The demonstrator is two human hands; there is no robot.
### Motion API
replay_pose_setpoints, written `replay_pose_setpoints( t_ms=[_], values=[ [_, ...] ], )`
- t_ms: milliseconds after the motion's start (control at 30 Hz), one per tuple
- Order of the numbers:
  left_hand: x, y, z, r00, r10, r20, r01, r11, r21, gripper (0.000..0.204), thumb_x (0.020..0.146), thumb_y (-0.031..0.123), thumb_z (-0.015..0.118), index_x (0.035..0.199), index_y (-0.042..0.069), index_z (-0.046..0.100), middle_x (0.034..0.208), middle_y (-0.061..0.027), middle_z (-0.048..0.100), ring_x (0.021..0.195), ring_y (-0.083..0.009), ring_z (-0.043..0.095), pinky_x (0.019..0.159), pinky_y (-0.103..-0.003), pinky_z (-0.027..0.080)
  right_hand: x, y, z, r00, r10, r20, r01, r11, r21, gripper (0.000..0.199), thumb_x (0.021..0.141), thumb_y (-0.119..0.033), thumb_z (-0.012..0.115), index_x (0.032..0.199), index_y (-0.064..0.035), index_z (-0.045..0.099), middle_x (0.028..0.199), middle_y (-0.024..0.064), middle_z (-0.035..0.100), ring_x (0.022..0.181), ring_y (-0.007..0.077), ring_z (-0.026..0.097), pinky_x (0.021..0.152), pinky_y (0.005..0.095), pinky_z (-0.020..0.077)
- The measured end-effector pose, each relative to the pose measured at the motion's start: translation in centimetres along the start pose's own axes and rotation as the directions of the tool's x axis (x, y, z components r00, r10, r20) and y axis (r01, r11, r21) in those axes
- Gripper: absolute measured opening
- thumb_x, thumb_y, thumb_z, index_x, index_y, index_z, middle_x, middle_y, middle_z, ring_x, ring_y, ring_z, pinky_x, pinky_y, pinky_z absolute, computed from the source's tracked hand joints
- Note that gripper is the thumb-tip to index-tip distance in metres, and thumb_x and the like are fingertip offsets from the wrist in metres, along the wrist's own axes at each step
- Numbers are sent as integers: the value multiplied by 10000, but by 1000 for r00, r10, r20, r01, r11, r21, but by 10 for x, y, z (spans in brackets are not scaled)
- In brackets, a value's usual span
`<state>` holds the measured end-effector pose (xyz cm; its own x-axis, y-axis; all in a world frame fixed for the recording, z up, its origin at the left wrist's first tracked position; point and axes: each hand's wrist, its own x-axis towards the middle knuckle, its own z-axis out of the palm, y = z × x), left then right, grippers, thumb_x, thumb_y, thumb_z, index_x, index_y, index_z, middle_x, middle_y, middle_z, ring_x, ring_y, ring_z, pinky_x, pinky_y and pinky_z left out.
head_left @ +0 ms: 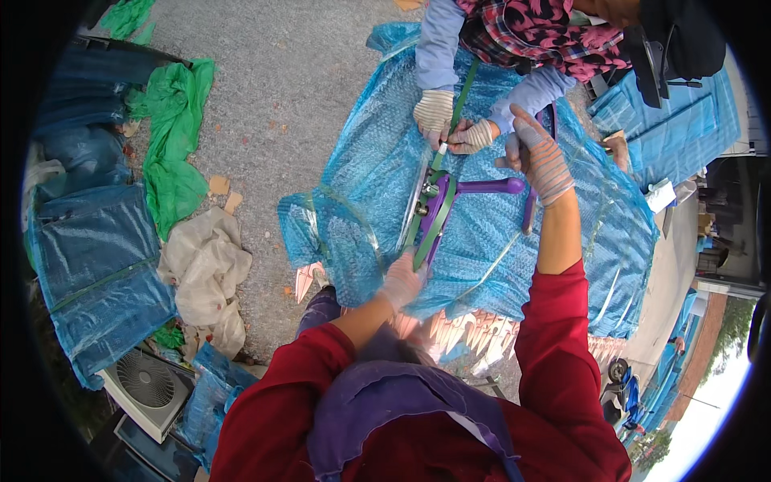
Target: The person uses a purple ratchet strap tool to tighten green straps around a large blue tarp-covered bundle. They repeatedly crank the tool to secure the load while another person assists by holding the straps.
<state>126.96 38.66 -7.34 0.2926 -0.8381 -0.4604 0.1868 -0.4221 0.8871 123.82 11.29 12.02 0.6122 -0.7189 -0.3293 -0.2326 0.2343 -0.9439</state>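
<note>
One large bundle point(474, 241) in glossy, crinkled blue bubble wrap lies before you on rough grey ground point(281, 88), with pale pink, pointed pieces point(470, 331) jutting past its lower edge. A purple metal tool point(438, 213), long in the body with a rounded side handle, lies on the wrap left of the bundle's middle. A flat green strap point(464, 100) runs from the bundle's upper edge to the tool and along it.

Your hands are apart. Your left hand point(401, 283), blurred, is closed on the strap at the tool's lower end, towards the bundle's lower edge. Your right hand point(542, 157) is raised with nothing in its grasp, right of the tool and near a slim purple bar point(530, 207); its thin glove is striped. At the tool's upper end, a co-worker's hands point(472, 136) in ribbed knit gloves pinch the strap. Any lettering on the tool is too small for you to read.
</note>
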Motion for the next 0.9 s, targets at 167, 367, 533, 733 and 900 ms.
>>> replay_pose_setpoints(
  t_ms=[167,367,533,733,900],
  values=[
    [2,-5,4,999,9,45,-9,1000,-4,206,905,140,541,1090,65,489,739,-70,657,614,-197,622,548,-331,481,38,-23,-6,993,23,-118,-26,999,-27,523,922,-255,524,1375,-60,348,588,7,481,437,96,386,486,263,458],
    [21,-52,-7,885,460,66,-453,822,345,163,907,125,534,1055,70,496,736,-70,656,608,-197,614,554,-323,482,-3,9,-7,912,-217,-347,341,872,352,313,942,-209,510,1200,-34,484,591,-17,454,436,73,348,547,302,499],
    [9,7,-13,973,124,196,-161,970,185,180,885,107,520,1052,48,486,819,-87,656,710,-209,625,627,-305,494,-101,107,-14,891,-76,-447,303,833,462,224,943,-201,508,1085,-40,570,601,-19,469,447,64,364,546,281,497],
    [20,7,-13,931,-173,322,224,966,-127,182,917,177,494,1008,20,500,830,-109,661,657,-204,630,579,-301,510,-248,191,56,969,225,-105,-156,882,445,281,938,-252,527,1120,-44,574,769,16,586,623,100,558,635,250,505],
    [98,-102,-50,892,41,449,-24,999,-43,229,929,195,505,1021,-14,510,851,-127,642,681,-246,634,598,-356,519,-301,278,155,887,338,314,-429,854,295,313,934,-282,531,1137,-48,576,876,35,639,731,127,624,665,250,512]
  ],
)
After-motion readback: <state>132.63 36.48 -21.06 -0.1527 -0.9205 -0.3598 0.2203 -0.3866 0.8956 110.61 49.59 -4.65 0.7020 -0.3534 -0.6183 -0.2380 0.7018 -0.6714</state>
